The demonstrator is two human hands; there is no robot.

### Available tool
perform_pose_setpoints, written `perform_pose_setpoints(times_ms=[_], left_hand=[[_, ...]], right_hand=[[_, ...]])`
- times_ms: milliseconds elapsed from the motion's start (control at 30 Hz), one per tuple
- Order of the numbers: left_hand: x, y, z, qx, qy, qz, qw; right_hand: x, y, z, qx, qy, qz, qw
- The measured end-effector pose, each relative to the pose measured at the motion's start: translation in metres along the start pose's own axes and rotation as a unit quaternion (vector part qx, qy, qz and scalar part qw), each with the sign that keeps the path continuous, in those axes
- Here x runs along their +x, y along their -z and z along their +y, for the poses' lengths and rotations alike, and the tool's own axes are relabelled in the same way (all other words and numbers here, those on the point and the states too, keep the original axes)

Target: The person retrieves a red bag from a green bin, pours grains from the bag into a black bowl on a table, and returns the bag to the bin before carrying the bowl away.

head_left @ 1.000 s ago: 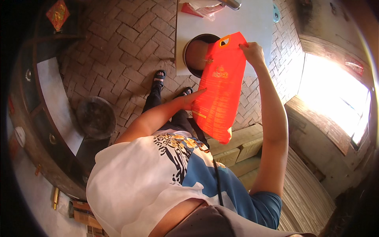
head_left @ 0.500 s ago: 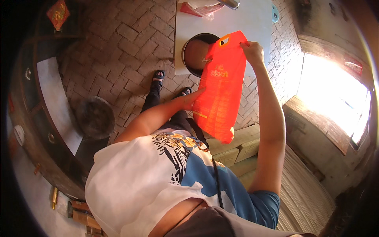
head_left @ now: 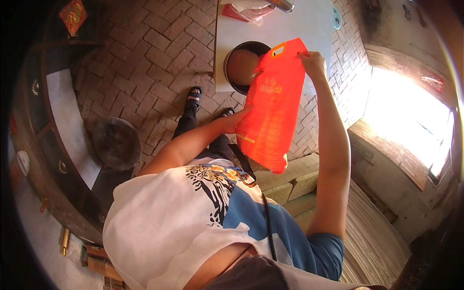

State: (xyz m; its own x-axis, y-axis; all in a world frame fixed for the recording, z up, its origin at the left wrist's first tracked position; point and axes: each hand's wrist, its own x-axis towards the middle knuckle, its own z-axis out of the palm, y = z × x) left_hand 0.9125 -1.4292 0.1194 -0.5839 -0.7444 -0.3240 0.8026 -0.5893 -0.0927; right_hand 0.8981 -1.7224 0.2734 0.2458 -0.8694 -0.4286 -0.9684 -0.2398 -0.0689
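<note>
A large orange-red plastic bag [head_left: 273, 101] with a cut-out handle hole at its top hangs tilted in front of me. The fingers of my right hand [head_left: 313, 64] are closed on the bag's upper right corner. Lower down, my left hand [head_left: 235, 122] grips its left edge, with the fingers mostly hidden behind the plastic. Just beyond the bag is a round, dark-rimmed pot [head_left: 240, 71] on the white table. The bag's upper left edge overlaps the pot's right side. Whether anything passes from bag to pot I cannot tell.
On the white table [head_left: 299, 19] a clear plastic bag [head_left: 249, 12] lies over a red item at the far edge. A dark round bucket [head_left: 116, 144] stands on the brick floor at left. A padded seat [head_left: 295, 181] is near at right; dark cabinets [head_left: 53, 154] line the left.
The bag's top and my right hand have shifted very slightly to the right. Both hands keep their hold, and the pot stays put.
</note>
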Motion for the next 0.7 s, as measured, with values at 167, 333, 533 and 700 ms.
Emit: perform_pose_setpoints(times_ms=[167,333,533,700], left_hand=[[0.007,0.01,-0.004,0.032,-0.028,-0.008,0.999],[0.004,0.007,-0.002,0.052,-0.036,-0.001,0.998],[0.0,0.003,0.005,0.071,-0.033,0.005,0.997],[0.009,0.016,-0.001,0.06,-0.006,0.024,0.998]], right_hand=[[-0.004,0.0,-0.001,-0.025,0.024,-0.009,0.999],[-0.006,-0.006,0.005,-0.007,0.028,0.014,0.999],[-0.006,0.002,0.009,-0.012,0.03,-0.014,0.999],[-0.016,-0.007,0.023,0.033,0.043,0.041,0.998]])
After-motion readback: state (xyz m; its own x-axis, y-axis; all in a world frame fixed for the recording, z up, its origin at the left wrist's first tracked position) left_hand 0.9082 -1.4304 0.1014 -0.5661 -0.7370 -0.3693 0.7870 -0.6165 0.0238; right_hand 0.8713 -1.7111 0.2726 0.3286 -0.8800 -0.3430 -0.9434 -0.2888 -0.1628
